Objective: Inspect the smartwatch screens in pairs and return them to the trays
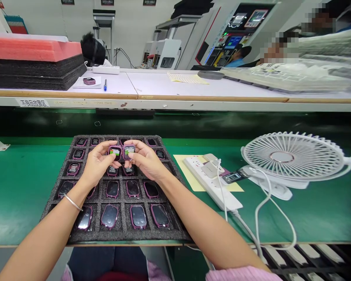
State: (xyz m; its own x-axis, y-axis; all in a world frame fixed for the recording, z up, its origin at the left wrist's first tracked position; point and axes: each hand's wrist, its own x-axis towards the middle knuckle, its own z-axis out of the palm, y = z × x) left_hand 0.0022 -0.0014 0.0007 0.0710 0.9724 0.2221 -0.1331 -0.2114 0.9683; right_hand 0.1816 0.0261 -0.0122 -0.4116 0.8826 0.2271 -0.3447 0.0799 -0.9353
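Observation:
My left hand [98,162] grips a smartwatch case [115,152] with a purple frame, its thumb on the lit screen showing green and red. A second purple-framed watch case [129,151], also lit, is pinched in my right hand [144,158]. The two watch cases are side by side, close together, above a dark foam tray [95,235]. Rows of similar purple watch cases lie in the tray's square pockets; the front ones, such as one watch case [138,217], have dark screens. Several farther back show white text. My hands and forearms hide some pockets.
To the right are a white power strip [199,168] with plugs and cables, a yellow sheet [183,166] and a white fan [292,156]. A shelf [152,88] behind holds foam sheets [32,70], a pen [105,85] and plastic-covered trays [295,78]. Other people sit beyond.

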